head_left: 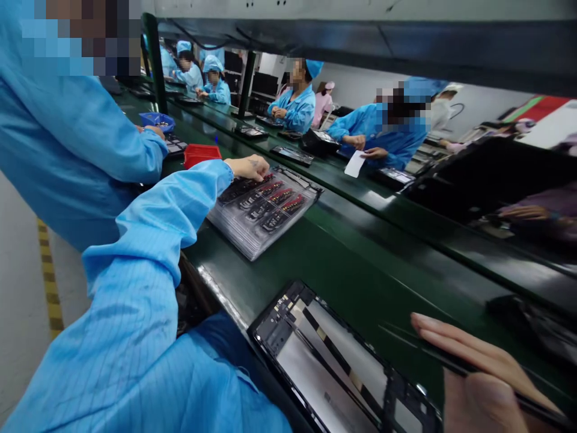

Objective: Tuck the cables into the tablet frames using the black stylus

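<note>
My left hand (249,168) reaches out to the far corner of a stack of clear plastic trays (253,245). Its fingers are pinched down at the small black and red parts (282,196) in the top tray; whatever they grip is hidden. My right hand (482,367) is closed around dark tweezers (433,350), whose thin tips point left. Between me and the tweezers lies an opened tablet housing (333,367) on the bench edge, its inside facing up, with a dark ribbon strip running along it.
A red bin (201,155) and a blue bin (157,122) stand beyond the trays. On the left a co-worker's sleeve (108,138) is close to my arm. More co-workers sit across the green bench (356,252), and a shelf (360,51) hangs overhead.
</note>
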`<action>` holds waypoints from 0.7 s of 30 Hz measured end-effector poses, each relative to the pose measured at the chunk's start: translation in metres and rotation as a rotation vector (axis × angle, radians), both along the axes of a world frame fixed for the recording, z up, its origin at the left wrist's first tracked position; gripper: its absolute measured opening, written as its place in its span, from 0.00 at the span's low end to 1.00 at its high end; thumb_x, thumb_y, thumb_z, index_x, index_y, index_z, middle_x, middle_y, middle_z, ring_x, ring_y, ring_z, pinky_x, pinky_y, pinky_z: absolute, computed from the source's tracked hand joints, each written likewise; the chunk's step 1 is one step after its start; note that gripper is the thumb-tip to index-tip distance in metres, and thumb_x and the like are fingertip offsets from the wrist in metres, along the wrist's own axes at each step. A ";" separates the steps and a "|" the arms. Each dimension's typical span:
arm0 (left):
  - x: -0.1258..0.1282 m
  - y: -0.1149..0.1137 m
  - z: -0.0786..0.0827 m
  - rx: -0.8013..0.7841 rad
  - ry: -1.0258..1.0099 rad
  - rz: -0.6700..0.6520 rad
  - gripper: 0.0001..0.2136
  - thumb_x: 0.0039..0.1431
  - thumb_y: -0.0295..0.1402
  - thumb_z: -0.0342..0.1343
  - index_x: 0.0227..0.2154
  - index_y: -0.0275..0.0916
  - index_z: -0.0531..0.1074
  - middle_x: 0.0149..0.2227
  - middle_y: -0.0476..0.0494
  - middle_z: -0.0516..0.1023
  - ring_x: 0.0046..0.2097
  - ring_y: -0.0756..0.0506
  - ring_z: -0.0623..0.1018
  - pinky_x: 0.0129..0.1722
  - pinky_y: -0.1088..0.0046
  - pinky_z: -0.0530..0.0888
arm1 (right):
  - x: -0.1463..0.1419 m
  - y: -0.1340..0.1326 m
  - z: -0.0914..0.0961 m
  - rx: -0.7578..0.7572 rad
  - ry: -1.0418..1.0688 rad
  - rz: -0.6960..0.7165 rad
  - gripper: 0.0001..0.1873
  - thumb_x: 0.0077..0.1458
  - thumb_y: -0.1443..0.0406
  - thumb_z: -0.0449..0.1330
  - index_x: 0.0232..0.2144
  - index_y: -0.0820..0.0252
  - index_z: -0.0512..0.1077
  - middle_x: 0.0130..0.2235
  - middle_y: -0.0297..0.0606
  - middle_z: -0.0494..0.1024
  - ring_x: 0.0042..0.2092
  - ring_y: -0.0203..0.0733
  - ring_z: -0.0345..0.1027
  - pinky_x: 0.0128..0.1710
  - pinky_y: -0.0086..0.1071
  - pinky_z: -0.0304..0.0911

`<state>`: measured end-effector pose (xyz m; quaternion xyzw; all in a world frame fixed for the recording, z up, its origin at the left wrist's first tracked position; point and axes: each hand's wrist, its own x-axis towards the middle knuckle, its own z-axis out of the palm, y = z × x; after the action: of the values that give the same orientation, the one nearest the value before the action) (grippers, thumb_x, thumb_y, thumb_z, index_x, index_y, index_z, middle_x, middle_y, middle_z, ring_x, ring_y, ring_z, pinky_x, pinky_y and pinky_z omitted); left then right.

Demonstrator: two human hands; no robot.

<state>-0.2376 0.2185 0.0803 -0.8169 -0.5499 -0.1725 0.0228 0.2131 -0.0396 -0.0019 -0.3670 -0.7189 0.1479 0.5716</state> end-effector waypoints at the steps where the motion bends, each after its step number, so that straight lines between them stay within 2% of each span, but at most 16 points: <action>1: 0.001 -0.001 0.001 0.019 -0.003 0.004 0.05 0.50 0.27 0.60 0.32 0.33 0.75 0.35 0.44 0.73 0.38 0.47 0.72 0.39 0.73 0.67 | -0.005 -0.003 0.004 -0.015 0.043 0.046 0.13 0.62 0.55 0.55 0.37 0.48 0.79 0.48 0.44 0.75 0.54 0.56 0.69 0.61 0.61 0.56; 2: 0.001 -0.004 0.004 0.047 -0.012 0.011 0.05 0.52 0.27 0.59 0.33 0.33 0.75 0.36 0.43 0.73 0.39 0.46 0.73 0.40 0.73 0.67 | -0.009 -0.006 0.006 -0.031 0.091 0.080 0.12 0.61 0.56 0.56 0.36 0.49 0.80 0.45 0.45 0.75 0.54 0.57 0.69 0.61 0.61 0.56; 4: 0.001 -0.016 0.016 0.115 -0.036 0.029 0.08 0.56 0.27 0.55 0.37 0.32 0.74 0.38 0.40 0.73 0.41 0.45 0.73 0.42 0.71 0.68 | -0.014 -0.010 0.010 -0.059 0.190 0.088 0.12 0.60 0.56 0.59 0.30 0.51 0.78 0.36 0.46 0.75 0.50 0.57 0.71 0.58 0.58 0.62; 6: 0.008 -0.041 0.033 0.189 -0.075 0.025 0.10 0.59 0.26 0.53 0.42 0.30 0.72 0.37 0.39 0.74 0.41 0.45 0.74 0.43 0.70 0.68 | -0.018 -0.011 0.013 -0.145 0.282 0.078 0.13 0.58 0.53 0.61 0.26 0.50 0.75 0.25 0.45 0.68 0.40 0.53 0.73 0.46 0.50 0.70; 8: 0.029 -0.077 0.046 0.279 -0.126 -0.046 0.09 0.61 0.27 0.53 0.43 0.31 0.72 0.37 0.40 0.75 0.41 0.46 0.75 0.44 0.70 0.69 | -0.026 -0.012 0.016 -0.371 0.326 0.132 0.11 0.54 0.51 0.64 0.28 0.49 0.75 0.21 0.42 0.63 0.29 0.47 0.69 0.31 0.42 0.69; 10: 0.067 -0.120 0.048 0.387 -0.125 -0.179 0.07 0.64 0.27 0.51 0.41 0.33 0.73 0.38 0.41 0.75 0.42 0.46 0.76 0.45 0.69 0.70 | -0.039 -0.012 0.019 -0.690 0.339 0.270 0.14 0.50 0.51 0.68 0.33 0.52 0.77 0.23 0.39 0.64 0.22 0.38 0.61 0.24 0.35 0.63; 12: 0.111 -0.165 0.034 0.550 -0.036 -0.352 0.09 0.68 0.27 0.48 0.40 0.34 0.73 0.40 0.41 0.76 0.43 0.46 0.76 0.45 0.69 0.71 | -0.053 -0.012 0.019 -0.927 0.395 0.391 0.19 0.49 0.52 0.70 0.36 0.59 0.77 0.28 0.38 0.66 0.23 0.29 0.55 0.25 0.30 0.62; 13: 0.132 -0.186 0.023 0.653 0.028 -0.458 0.11 0.69 0.27 0.45 0.41 0.34 0.73 0.40 0.41 0.77 0.44 0.47 0.77 0.45 0.69 0.72 | -0.059 -0.011 0.018 -0.989 0.436 0.439 0.21 0.50 0.50 0.69 0.37 0.61 0.77 0.29 0.38 0.67 0.25 0.29 0.56 0.27 0.28 0.61; 14: 0.149 -0.204 0.010 0.769 0.111 -0.579 0.11 0.70 0.26 0.45 0.40 0.34 0.74 0.39 0.41 0.77 0.42 0.47 0.77 0.42 0.69 0.73 | -0.064 -0.011 0.017 -1.019 0.492 0.483 0.23 0.52 0.49 0.68 0.38 0.63 0.77 0.30 0.38 0.66 0.26 0.28 0.55 0.28 0.27 0.60; 16: 0.174 -0.230 -0.016 0.932 0.265 -0.808 0.08 0.68 0.31 0.52 0.42 0.34 0.76 0.41 0.41 0.78 0.42 0.46 0.78 0.38 0.70 0.75 | -0.069 -0.010 0.014 -1.051 0.592 0.534 0.23 0.53 0.49 0.66 0.37 0.64 0.75 0.27 0.35 0.63 0.28 0.29 0.55 0.29 0.25 0.58; 18: 0.186 -0.239 -0.035 1.009 0.311 -0.960 0.08 0.65 0.32 0.57 0.42 0.35 0.78 0.43 0.41 0.79 0.44 0.46 0.79 0.41 0.71 0.77 | -0.069 -0.011 0.012 -1.067 0.667 0.516 0.22 0.50 0.52 0.69 0.34 0.65 0.73 0.27 0.34 0.62 0.28 0.29 0.55 0.29 0.24 0.57; 21: 0.195 -0.231 -0.048 1.089 0.276 -1.076 0.08 0.63 0.35 0.59 0.40 0.38 0.80 0.42 0.45 0.79 0.45 0.46 0.79 0.45 0.73 0.78 | -0.068 -0.014 0.014 -1.094 0.729 0.445 0.24 0.42 0.55 0.74 0.31 0.66 0.69 0.29 0.33 0.62 0.28 0.27 0.54 0.27 0.23 0.54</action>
<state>-0.0422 -0.0128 0.0327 -0.8592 0.0922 -0.3022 0.4024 0.1453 -0.0539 0.0117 -0.3732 -0.3612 0.7167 0.4655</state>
